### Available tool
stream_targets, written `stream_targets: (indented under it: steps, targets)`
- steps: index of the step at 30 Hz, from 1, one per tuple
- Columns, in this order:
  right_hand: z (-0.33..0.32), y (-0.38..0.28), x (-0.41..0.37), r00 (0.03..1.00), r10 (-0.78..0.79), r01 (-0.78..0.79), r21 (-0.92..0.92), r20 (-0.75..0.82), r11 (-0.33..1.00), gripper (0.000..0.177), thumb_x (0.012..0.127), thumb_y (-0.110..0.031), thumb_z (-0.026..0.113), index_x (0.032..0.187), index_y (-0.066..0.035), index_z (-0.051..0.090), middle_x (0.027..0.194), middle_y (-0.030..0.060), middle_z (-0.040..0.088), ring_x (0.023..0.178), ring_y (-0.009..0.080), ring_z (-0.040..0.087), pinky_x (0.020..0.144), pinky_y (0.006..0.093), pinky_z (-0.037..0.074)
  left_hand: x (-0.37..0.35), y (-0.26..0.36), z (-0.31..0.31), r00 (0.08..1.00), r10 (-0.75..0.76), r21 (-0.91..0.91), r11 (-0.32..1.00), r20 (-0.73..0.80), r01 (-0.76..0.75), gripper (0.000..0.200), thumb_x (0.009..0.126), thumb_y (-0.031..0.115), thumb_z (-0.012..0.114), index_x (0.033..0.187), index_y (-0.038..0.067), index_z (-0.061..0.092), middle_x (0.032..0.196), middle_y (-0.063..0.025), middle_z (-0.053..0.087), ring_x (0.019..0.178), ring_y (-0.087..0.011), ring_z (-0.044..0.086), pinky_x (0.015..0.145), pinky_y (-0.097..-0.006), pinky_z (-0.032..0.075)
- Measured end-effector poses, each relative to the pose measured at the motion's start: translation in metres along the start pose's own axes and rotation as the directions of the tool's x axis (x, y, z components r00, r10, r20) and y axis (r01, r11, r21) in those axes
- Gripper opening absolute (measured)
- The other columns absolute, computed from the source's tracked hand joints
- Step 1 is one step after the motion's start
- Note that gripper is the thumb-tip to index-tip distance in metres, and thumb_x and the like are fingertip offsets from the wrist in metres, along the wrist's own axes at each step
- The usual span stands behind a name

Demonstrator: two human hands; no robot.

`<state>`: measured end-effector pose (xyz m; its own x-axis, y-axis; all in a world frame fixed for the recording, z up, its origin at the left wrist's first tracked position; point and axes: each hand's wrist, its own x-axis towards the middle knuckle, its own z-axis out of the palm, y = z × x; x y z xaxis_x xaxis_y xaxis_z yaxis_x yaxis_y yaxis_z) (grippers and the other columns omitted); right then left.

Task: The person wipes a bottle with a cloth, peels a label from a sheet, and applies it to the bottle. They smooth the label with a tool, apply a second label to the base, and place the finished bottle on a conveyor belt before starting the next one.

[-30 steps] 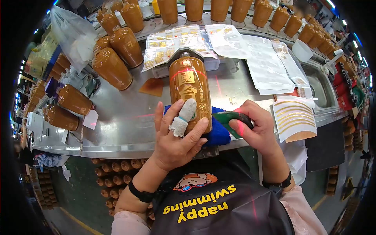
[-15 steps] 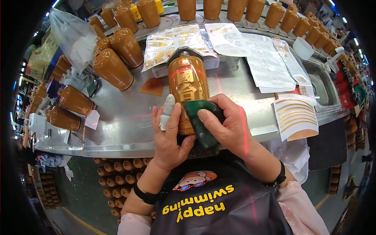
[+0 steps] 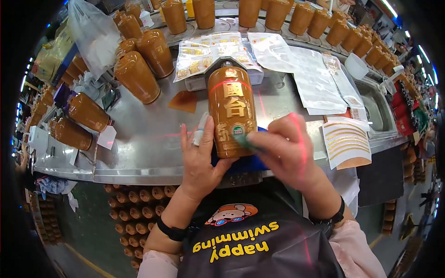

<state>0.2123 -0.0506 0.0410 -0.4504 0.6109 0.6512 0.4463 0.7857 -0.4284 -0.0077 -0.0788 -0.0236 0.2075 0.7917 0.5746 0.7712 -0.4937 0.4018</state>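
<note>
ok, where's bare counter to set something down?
Largest: metal counter between the left hand and the white tag, nearer the body than the brown wedge. Smaller: beyond the right hand, between the lettered bottle and the white sheets. Crowded: behind that bottle, sticker sheets; left, other bottles; right, sink.

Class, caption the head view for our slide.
Left hand against a brown bottle with gold lettering, right hand holding a green scraper-like tool over it.

A metal bench [image 3: 139, 134] carries brown bottles [image 3: 136, 78], pale sheets [image 3: 313, 81] and an amber piece [image 3: 183, 101].
</note>
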Motion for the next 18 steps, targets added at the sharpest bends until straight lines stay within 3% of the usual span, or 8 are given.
stream_targets:
  steps: [2, 3, 6, 7, 10, 11, 12, 18]
  targets:
    - [-0.012, -0.011, 0.012, 0.948, -0.191, 0.187, 0.037, 0.253, 0.982, 0.037, 0.063, -0.003, 0.079, 0.099, -0.008, 0.07, 0.081, 0.0043, 0.053, 0.071, 0.0223, 0.052, 0.067, 0.0337, 0.042, 0.004, 0.0, -0.005, 1.0, 0.027, 0.036, 0.999, 0.003, -0.028, 0.088, 0.085, 0.047, 0.069, 0.146, -0.006, 0.035, 0.132, -0.0218, 0.055, 0.123, -0.0391, 0.051, 0.115, -0.059, 0.015]
    - [-0.016, -0.009, 0.012, 0.935, -0.184, 0.137, 0.168, 0.304, 0.976, 0.044, 0.055, -0.005, 0.078, 0.098, -0.009, 0.071, 0.082, 0.0028, 0.052, 0.072, 0.0226, 0.05, 0.07, 0.0366, 0.039, 0.004, 0.0, -0.005, 0.999, 0.038, 0.051, 0.998, 0.004, -0.038, 0.089, 0.084, 0.048, 0.069, 0.146, -0.005, 0.035, 0.131, -0.0218, 0.056, 0.122, -0.039, 0.051, 0.115, -0.0591, 0.015]
    - [-0.007, -0.002, 0.011, 0.982, -0.174, 0.178, -0.047, 0.067, 0.983, 0.036, 0.06, -0.008, 0.077, 0.094, -0.012, 0.067, 0.08, 0.0026, 0.05, 0.074, 0.0239, 0.051, 0.07, 0.0381, 0.039, 0.004, 0.001, -0.002, 0.999, 0.032, 0.02, 0.999, -0.03, -0.032, 0.091, 0.083, 0.05, 0.07, 0.146, -0.005, 0.035, 0.129, -0.0219, 0.057, 0.122, -0.0392, 0.051, 0.115, -0.0592, 0.015]
    - [-0.006, 0.002, 0.011, 0.974, -0.181, 0.186, -0.024, 0.138, 0.982, 0.035, 0.06, -0.01, 0.079, 0.093, -0.011, 0.068, 0.081, 0.0027, 0.051, 0.076, 0.0244, 0.052, 0.071, 0.0376, 0.04, 0.004, -0.001, -0.002, 0.999, 0.033, 0.013, 0.999, -0.024, -0.033, 0.091, 0.083, 0.05, 0.069, 0.146, -0.005, 0.036, 0.129, -0.0217, 0.057, 0.121, -0.0392, 0.051, 0.115, -0.0593, 0.016]
    - [-0.016, 0.002, 0.01, 0.929, -0.197, 0.1, 0.299, 0.314, 0.949, 0.035, 0.061, -0.011, 0.08, 0.094, -0.01, 0.068, 0.082, 0.0032, 0.053, 0.077, 0.0243, 0.053, 0.071, 0.0376, 0.041, 0.001, -0.004, -0.001, 0.999, 0.026, -0.003, 1.0, -0.021, -0.026, 0.091, 0.083, 0.051, 0.069, 0.146, -0.005, 0.036, 0.128, -0.0211, 0.058, 0.12, -0.0394, 0.052, 0.114, -0.0592, 0.017]
    - [-0.016, 0.003, 0.009, 0.953, -0.169, 0.105, 0.252, 0.25, 0.962, 0.034, 0.063, -0.011, 0.08, 0.095, -0.01, 0.068, 0.083, 0.0036, 0.054, 0.077, 0.0243, 0.053, 0.07, 0.0377, 0.041, 0.001, -0.004, 0.001, 0.999, 0.024, -0.004, 1.0, -0.035, -0.025, 0.09, 0.083, 0.051, 0.069, 0.146, -0.005, 0.036, 0.128, -0.0208, 0.058, 0.119, -0.0395, 0.052, 0.114, -0.0588, 0.018]
    - [-0.013, 0.007, 0.005, 0.981, -0.129, 0.118, 0.087, 0.143, 0.989, 0.033, 0.064, -0.01, 0.08, 0.096, -0.01, 0.069, 0.084, 0.004, 0.055, 0.076, 0.024, 0.053, 0.07, 0.0375, 0.042, 0.002, -0.003, 0.002, 0.999, 0.023, -0.007, 1.0, -0.048, -0.023, 0.09, 0.084, 0.051, 0.068, 0.146, -0.005, 0.036, 0.128, -0.0206, 0.059, 0.118, -0.0396, 0.053, 0.114, -0.0584, 0.019]
    - [-0.017, 0.014, -0.009, 0.955, -0.036, -0.047, 0.271, 0.295, 0.961, 0.026, 0.07, -0.01, 0.081, 0.094, -0.01, 0.07, 0.084, 0.0052, 0.057, 0.079, 0.0229, 0.056, 0.068, 0.0347, 0.045, 0.0, -0.007, 0.005, 0.998, 0.037, -0.06, 0.997, -0.051, -0.04, 0.091, 0.084, 0.051, 0.069, 0.147, -0.004, 0.033, 0.13, -0.0204, 0.058, 0.116, -0.0398, 0.055, 0.114, -0.0551, 0.021]
